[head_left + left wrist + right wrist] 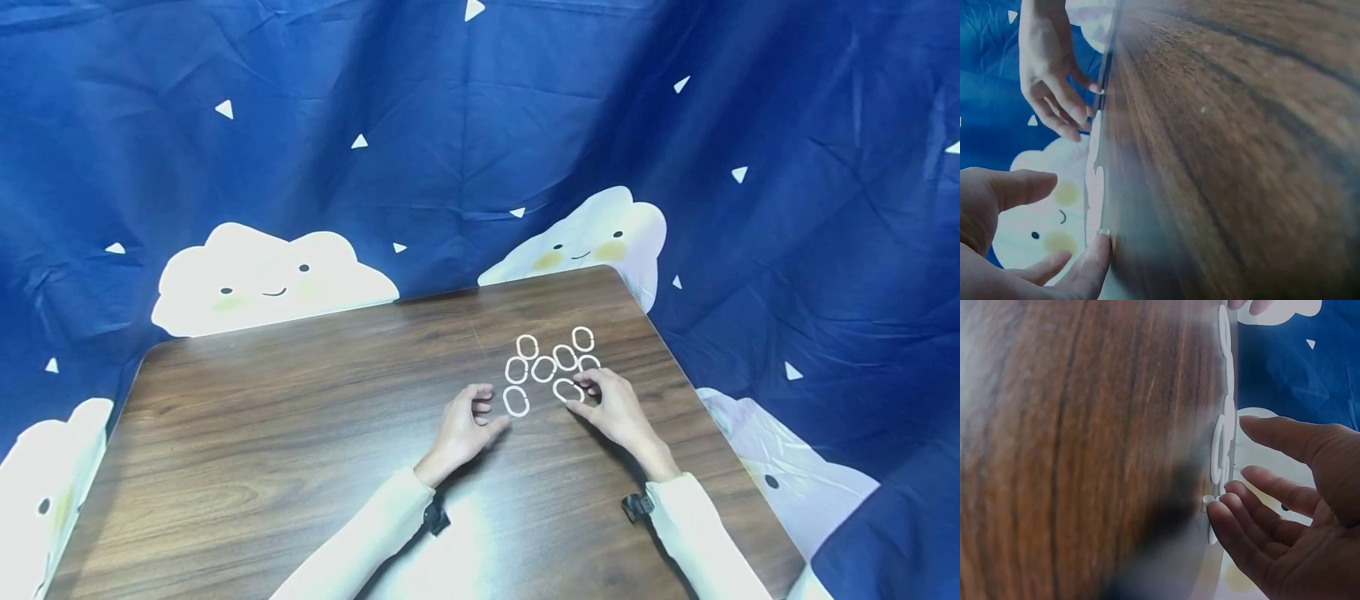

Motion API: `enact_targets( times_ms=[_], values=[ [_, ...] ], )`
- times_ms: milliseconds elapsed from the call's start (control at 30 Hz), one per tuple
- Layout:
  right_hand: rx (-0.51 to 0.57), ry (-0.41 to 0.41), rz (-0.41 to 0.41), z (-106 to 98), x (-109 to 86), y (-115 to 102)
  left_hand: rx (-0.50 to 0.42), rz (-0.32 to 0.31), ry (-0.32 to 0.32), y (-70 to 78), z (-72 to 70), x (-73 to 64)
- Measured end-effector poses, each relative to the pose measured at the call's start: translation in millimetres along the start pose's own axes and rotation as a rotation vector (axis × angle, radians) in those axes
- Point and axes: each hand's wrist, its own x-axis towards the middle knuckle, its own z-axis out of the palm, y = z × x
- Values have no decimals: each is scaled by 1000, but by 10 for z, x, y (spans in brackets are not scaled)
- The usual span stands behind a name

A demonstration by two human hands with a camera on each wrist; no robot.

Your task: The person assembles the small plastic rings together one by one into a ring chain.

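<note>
Several white oval rings, each with a small gap in its loop, lie in a loose cluster on the wooden table. My right hand [618,412] is over the right side of the cluster, thumb and fingertips around the near ring [557,390]. In the right wrist view its thumb stands apart from the bent fingers [1229,531], with the rings [1215,453] lying flat beyond. My left hand [461,427] rests at the left of the cluster, thumb and fingers apart, beside the nearest left ring [506,400]. It holds nothing. Another ring is partly hidden behind the right hand.
The brown wooden table [300,433] extends widely to the left. Its right edge runs close by the right hand and forearm. A blue cloth [465,108] with white clouds and triangles hangs behind and around the table. Dark wrist straps [437,517] show at both cuffs.
</note>
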Motion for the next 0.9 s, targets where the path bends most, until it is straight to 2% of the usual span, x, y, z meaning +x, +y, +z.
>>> enact_targets(
  times_ms=[200,367,600,900],
  values=[
    [-26,2,11,6,15,27,83,22,7,29,82,71],
    [-27,-16,24,24,33,21,137,-18,21,49,124,111],
    [-34,-32,58,47,45,12,190,-9,36,72,155,141],
    [-59,-41,66,64,74,0,225,-44,42,128,209,185]
  ],
)
